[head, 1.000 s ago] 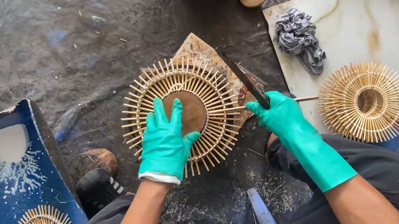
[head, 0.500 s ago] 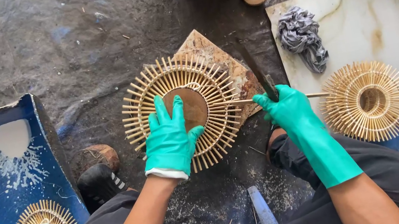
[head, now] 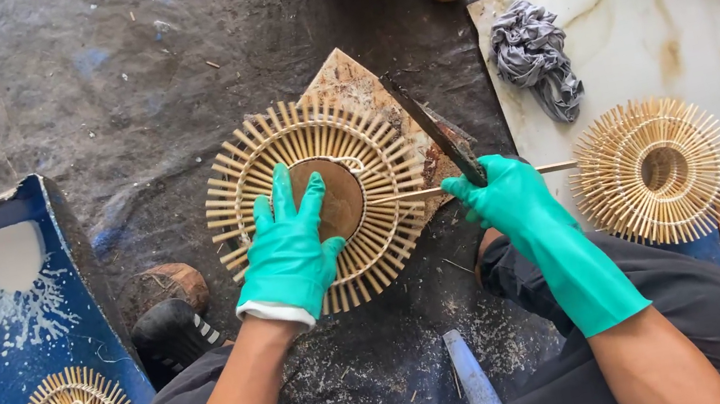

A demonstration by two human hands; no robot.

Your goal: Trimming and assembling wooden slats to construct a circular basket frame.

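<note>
Left hand (head: 289, 249), fingers spread wide, pins the sunburst rattan ring (head: 318, 201) flat on the wooden board (head: 359, 84); right hand (head: 505, 196) grips a knife (head: 435, 133), steadying 1 protruding stick (head: 418, 193).

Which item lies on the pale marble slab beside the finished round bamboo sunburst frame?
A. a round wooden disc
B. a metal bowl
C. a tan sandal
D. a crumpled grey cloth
D: the crumpled grey cloth rests on the pale marble slab, above the finished sunburst frame.

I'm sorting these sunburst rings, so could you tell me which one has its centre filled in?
The middle sunburst ring, under the left hand, has a brown disc in its centre; the others show open holes.
</note>
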